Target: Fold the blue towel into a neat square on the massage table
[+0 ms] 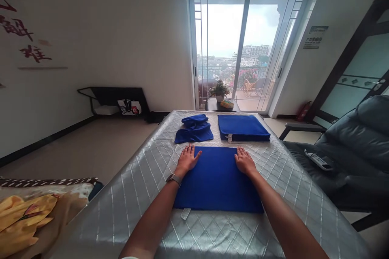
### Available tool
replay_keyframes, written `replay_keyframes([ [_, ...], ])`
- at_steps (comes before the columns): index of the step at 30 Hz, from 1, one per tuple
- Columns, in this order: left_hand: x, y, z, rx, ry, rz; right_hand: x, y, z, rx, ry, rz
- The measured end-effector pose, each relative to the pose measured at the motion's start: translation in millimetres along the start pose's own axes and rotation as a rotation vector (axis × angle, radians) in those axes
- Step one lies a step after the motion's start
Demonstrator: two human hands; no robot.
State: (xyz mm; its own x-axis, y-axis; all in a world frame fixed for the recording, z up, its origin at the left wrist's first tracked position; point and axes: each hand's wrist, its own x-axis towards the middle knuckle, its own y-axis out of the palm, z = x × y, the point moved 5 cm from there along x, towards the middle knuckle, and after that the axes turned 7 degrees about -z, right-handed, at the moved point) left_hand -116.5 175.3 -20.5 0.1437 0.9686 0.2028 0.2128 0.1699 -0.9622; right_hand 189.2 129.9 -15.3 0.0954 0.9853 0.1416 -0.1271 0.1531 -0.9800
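A blue cloth (217,182) lies flat in front of me, with a small white label (185,213) sticking out at its near left edge. On its far left corner rests my left hand (189,158), palm down with the fingers stretched out. My right hand (244,159) lies open on the far right corner, its fingers extended. Just beyond my left hand is a crumpled blue cloth (195,128). Past my right hand sits a neat stack of folded blue cloths (244,125) with a white label at its near edge.
The cloths lie on a table with a quilted silver cover (130,194). A dark armchair (343,162) holding a pale device (317,160) stands to the right. Behind the table, a small stand bears a potted plant (220,91). Yellow fabric (24,222) lies at lower left.
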Motion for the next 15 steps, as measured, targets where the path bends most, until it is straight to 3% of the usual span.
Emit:
replay_keyframes([
  [5,-2.5,0.8,-7.6,-0.007,0.001,-0.011,-17.0,-9.4,7.2,-0.037,-0.042,-0.022],
  [12,5.7,-6.7,-5.8,0.011,-0.008,0.02,-47.5,2.4,0.0,-0.041,-0.04,0.034],
  [15,16.2,-14.7,-26.6,0.028,-0.038,0.027,-49.1,1.5,0.7,-0.048,-0.029,0.022],
])
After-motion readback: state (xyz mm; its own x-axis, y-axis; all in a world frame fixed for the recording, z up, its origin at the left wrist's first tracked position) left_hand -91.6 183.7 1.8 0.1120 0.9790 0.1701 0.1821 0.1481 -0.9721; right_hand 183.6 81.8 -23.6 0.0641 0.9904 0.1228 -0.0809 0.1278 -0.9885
